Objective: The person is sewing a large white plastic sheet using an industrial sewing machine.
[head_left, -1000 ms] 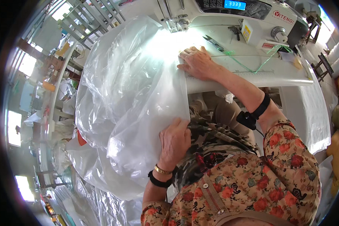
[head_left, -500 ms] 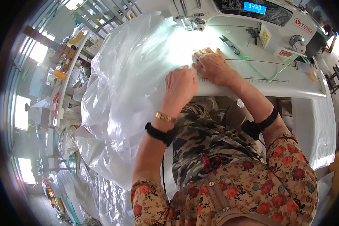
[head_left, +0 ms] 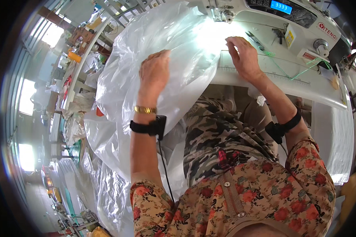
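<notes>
My left hand (head_left: 154, 73) is over a large sheet of clear plastic film (head_left: 124, 79), its bent fingers close together and partly turned from view. No fold of film shows plainly pinched in it. To the right, my right hand (head_left: 244, 59) hovers above the sewing machine's white bed (head_left: 273, 65), thumb and fingers apart with nothing between them. The film bunches left of the needle area and drapes down toward my lap. Beyond my right hand stands the sewing machine (head_left: 261, 12), its lamp glaring so brightly that the film under the needle is washed out.
Thread snips (head_left: 254, 40) lie on the bed behind my right hand, with green thread (head_left: 275, 59) trailing beside them. A ruler strip (head_left: 284, 77) runs along the bed's front. More crumpled film (head_left: 110, 197) hangs at lower left. A cluttered side table (head_left: 77, 79) stands farther left.
My hands have parted: the left has moved left across the film, and the right has lifted off the work and loosened its fingers. More film now spreads toward my lap.
</notes>
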### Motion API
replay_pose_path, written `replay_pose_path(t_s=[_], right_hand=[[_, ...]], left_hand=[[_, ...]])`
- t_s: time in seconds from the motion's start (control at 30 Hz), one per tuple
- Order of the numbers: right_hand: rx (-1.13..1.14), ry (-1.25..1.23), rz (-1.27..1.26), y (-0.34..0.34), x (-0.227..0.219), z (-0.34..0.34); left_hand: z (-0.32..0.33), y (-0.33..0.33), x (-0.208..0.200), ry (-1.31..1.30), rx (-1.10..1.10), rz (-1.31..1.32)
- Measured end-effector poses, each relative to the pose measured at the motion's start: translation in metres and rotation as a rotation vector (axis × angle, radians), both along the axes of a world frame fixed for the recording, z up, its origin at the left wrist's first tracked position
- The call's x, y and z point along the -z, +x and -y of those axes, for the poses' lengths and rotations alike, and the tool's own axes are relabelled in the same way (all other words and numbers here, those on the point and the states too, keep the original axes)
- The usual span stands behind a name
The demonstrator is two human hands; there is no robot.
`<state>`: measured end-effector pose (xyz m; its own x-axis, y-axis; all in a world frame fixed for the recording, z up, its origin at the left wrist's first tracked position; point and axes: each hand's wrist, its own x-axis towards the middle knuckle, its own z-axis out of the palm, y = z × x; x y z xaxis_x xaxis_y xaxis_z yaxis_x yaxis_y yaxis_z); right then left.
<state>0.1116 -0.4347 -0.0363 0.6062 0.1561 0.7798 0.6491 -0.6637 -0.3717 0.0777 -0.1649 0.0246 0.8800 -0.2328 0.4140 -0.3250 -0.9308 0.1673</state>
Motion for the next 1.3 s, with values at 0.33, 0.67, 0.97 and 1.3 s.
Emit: replay_pose_path(t_s=[0.33, 0.67, 0.97, 1.3], right_hand=[[-0.425, -0.718, -0.196, -0.085, 0.055, -0.081], [0.014, -0.474, -0.049, -0.023, -0.007, -0.102], [-0.167, -0.549, -0.418, -0.012, -0.019, -0.11], [-0.71, -0.632, -0.393, -0.079, 0.029, -0.128]], left_hand=[[-0.045, 0.041, 0.049, -0.008, 0.028, -0.18], [-0.048, 0.044, 0.044, -0.141, 0.15, -0.184], [-0.044, 0.048, 0.041, 0.003, 0.071, -0.25], [-0.051, 0.059, 0.048, 0.027, 0.092, -0.222]])
